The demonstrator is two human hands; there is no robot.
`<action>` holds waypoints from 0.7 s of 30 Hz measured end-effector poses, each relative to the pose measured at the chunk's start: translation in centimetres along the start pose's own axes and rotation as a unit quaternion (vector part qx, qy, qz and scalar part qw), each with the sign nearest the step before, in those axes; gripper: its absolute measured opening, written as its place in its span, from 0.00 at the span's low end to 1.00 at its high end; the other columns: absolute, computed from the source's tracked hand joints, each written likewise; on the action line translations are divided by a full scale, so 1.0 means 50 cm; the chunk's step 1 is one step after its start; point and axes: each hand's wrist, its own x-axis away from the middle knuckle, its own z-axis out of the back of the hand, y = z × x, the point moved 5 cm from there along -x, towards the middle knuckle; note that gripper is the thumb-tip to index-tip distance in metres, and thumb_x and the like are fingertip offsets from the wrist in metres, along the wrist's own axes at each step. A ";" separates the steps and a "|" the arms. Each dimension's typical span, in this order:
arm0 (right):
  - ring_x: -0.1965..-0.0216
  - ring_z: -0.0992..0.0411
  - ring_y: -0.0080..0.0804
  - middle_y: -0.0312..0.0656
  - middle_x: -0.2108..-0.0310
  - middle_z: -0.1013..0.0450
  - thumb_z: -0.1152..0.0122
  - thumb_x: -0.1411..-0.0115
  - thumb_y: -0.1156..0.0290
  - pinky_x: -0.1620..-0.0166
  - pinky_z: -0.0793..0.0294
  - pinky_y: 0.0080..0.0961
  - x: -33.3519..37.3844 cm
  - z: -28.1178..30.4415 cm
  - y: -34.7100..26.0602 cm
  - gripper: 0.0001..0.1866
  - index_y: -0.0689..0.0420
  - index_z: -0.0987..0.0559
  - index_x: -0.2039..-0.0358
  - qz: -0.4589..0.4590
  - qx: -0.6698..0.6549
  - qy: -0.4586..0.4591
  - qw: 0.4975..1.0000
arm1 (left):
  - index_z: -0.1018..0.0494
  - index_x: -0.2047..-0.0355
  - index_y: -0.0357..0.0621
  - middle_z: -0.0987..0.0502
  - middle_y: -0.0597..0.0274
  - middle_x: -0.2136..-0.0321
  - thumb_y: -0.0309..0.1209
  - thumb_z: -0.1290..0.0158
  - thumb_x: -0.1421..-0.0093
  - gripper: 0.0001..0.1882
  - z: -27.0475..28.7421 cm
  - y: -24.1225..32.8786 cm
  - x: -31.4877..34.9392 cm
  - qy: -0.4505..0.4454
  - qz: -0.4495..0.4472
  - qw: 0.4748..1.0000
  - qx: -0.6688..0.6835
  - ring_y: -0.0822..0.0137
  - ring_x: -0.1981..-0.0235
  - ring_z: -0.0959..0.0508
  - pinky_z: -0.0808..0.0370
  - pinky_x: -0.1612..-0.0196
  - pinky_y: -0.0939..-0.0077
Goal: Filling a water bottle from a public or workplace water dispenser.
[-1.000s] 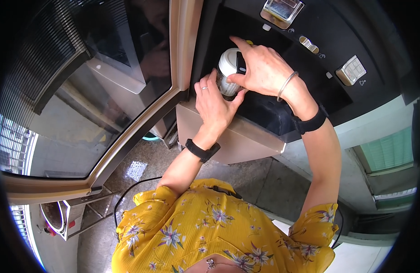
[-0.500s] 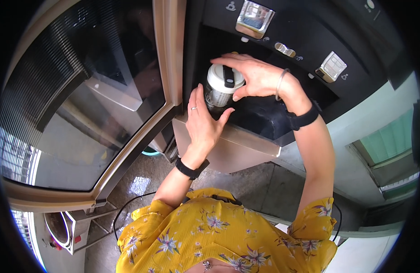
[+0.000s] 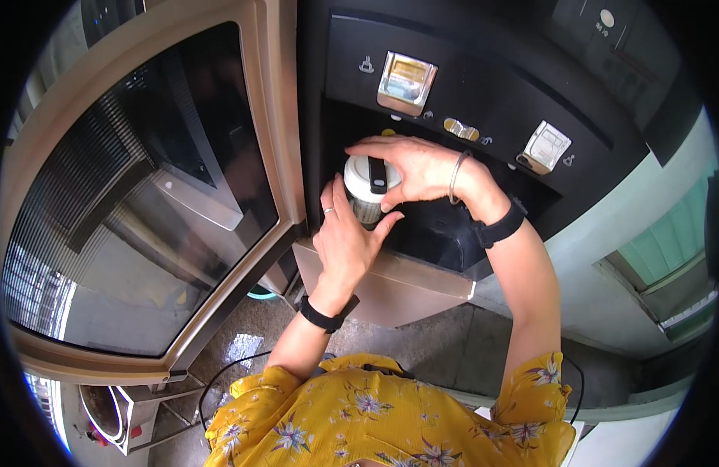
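A lidded tumbler (image 3: 362, 189) stands upright in the dark dispensing bay of a water dispenser. Its lid is white with a black flip tab on top, and the body looks clear with dark markings. From the far side my right hand (image 3: 428, 173) arches over it, thumb and fingers closed round the lid's rim. My left hand (image 3: 345, 243) cups the body from the near left, fingers along its left side and thumb on the right. The tumbler's base is hidden by my left hand.
Above the bay, the black panel (image 3: 484, 86) carries silver push levers, including a left lever (image 3: 407, 84) and a right lever (image 3: 544, 147). A glazed door (image 3: 285, 140) with a bronze frame swings open at left. The bay's bronze front ledge (image 3: 406, 276) lies below my hands.
The dispenser, tumbler and both hands sit a little lower and further left in the picture, as the view has shifted. My hands keep the same hold on the tumbler.
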 end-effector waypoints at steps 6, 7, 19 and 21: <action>0.39 0.29 0.52 0.50 0.40 0.27 0.24 0.60 0.72 0.35 0.30 0.40 -0.002 0.007 -0.017 0.44 0.60 0.27 0.38 -0.029 0.015 0.015 0.999 | 0.40 0.35 0.40 0.31 0.49 0.40 0.53 0.29 0.51 0.51 -0.005 -0.011 -0.004 0.022 -0.002 0.999 -0.022 0.43 0.55 0.18 0.18 0.62 0.51; 0.39 0.29 0.51 0.49 0.41 0.27 0.23 0.59 0.71 0.35 0.31 0.40 -0.003 0.007 -0.020 0.43 0.59 0.27 0.38 -0.034 0.029 0.015 0.999 | 0.39 0.36 0.41 0.30 0.50 0.40 0.52 0.29 0.51 0.50 -0.003 -0.012 -0.005 0.030 -0.006 0.999 -0.021 0.44 0.56 0.17 0.18 0.62 0.51; 0.39 0.31 0.56 0.53 0.46 0.24 0.21 0.58 0.61 0.31 0.38 0.44 0.000 0.006 -0.029 0.43 0.57 0.25 0.39 -0.112 0.093 0.029 0.989 | 0.35 0.38 0.43 0.26 0.52 0.45 0.48 0.27 0.55 0.47 -0.017 -0.017 -0.009 0.066 -0.019 0.997 0.033 0.46 0.60 0.16 0.17 0.64 0.56; 0.38 0.32 0.56 0.55 0.45 0.25 0.22 0.57 0.60 0.29 0.40 0.45 0.007 0.008 -0.033 0.44 0.57 0.26 0.38 -0.119 0.117 0.046 0.985 | 0.35 0.38 0.43 0.26 0.52 0.45 0.48 0.27 0.55 0.48 -0.014 -0.012 -0.009 0.071 -0.032 0.997 0.015 0.46 0.60 0.16 0.17 0.64 0.56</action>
